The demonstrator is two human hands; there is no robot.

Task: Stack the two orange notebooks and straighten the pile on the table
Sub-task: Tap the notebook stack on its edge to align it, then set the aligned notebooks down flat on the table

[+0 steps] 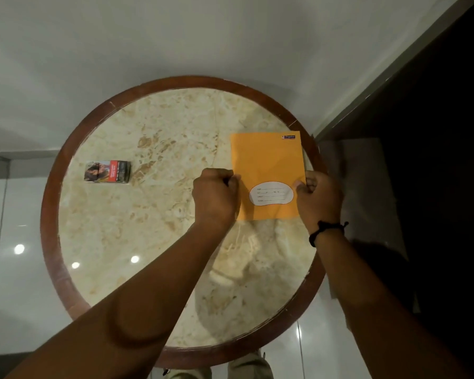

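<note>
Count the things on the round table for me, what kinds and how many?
Orange notebooks: 1 cover showing; a second beneath cannot be told
Small printed box: 1
Hands on the notebook: 2, left hand and right hand
Total: 4

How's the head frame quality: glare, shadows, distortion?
Head view: dim warm light; three glare spots on the glossy floor lower left; wide-angle bending curves the round table rim; near forearms soft; right side near black; soft shadow below the orange notebook; label text unreadable.
</note>
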